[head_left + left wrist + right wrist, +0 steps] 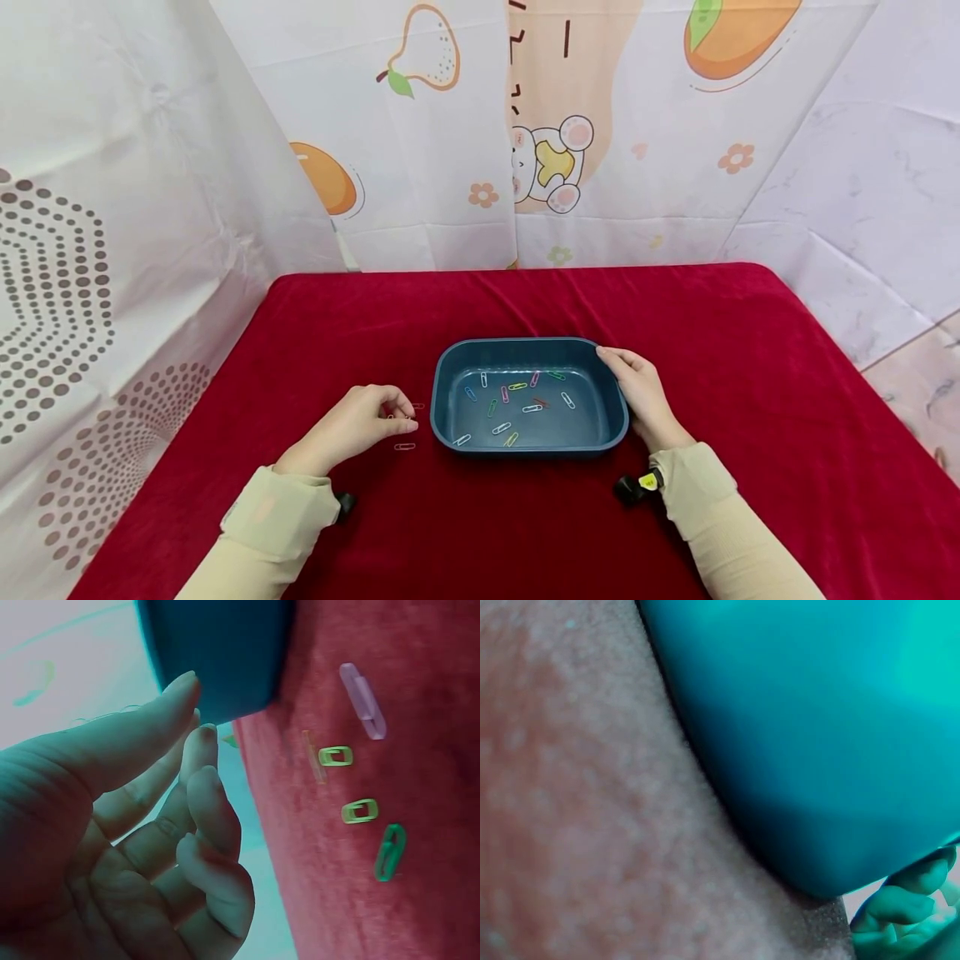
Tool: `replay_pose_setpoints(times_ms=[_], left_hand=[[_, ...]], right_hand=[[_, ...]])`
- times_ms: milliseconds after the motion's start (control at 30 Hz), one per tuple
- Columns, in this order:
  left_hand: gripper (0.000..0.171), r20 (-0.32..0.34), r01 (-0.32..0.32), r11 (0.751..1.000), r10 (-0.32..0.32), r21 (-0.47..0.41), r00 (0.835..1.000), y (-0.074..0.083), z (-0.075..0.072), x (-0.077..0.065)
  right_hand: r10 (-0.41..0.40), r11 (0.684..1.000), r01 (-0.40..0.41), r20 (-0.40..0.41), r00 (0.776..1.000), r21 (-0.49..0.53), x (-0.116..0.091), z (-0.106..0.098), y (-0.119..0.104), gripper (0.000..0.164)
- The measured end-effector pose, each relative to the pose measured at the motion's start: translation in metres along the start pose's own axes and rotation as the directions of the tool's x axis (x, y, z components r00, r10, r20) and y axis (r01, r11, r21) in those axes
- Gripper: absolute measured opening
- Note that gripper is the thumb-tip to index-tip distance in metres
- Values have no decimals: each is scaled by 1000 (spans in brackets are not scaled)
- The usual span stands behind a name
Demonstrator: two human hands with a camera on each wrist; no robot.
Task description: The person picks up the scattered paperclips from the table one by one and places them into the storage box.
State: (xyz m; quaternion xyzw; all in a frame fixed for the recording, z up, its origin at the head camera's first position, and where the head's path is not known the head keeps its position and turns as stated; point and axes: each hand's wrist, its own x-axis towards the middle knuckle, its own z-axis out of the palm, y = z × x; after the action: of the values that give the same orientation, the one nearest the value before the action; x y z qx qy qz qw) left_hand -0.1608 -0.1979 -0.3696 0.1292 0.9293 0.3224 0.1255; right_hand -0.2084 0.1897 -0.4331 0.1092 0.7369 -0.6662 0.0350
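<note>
A dark blue plastic tray stands on the cloth, with several coloured paper clips scattered over its floor, among them a white paper clip and a pink paper clip. My right hand grips the tray's right rim, thumb on top. Left of the tray hovers my left hand, thumb and index tips close together and the other fingers loosely bent; no clip shows between them. On the cloth by that hand lie a pale purple paper clip, a green paper clip, two yellow ones and a thin orange one.
A red velvet cloth covers the table. Behind it hangs a white curtain printed with fruit and flowers. Small black wrist cameras sit under both cuffs, one of them a black camera at the right wrist.
</note>
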Motion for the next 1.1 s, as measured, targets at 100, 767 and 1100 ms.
replay_pose_setpoints(times_ms=[100,767,1100], left_hand=[[11,13,7,1000,-7,-24,1000,-5,5,-2],[12,-14,62,998,-62,20,998,-27,27,-8],[14,-26,79,996,-77,49,997,-24,29,-8]], right_hand=[[0,1000,0,-2,1000,4,0,0,0,52],[0,1000,0,1,1000,-5,0,0,0,54],[-4,1000,4,0,1000,-3,1,0,0,52]])
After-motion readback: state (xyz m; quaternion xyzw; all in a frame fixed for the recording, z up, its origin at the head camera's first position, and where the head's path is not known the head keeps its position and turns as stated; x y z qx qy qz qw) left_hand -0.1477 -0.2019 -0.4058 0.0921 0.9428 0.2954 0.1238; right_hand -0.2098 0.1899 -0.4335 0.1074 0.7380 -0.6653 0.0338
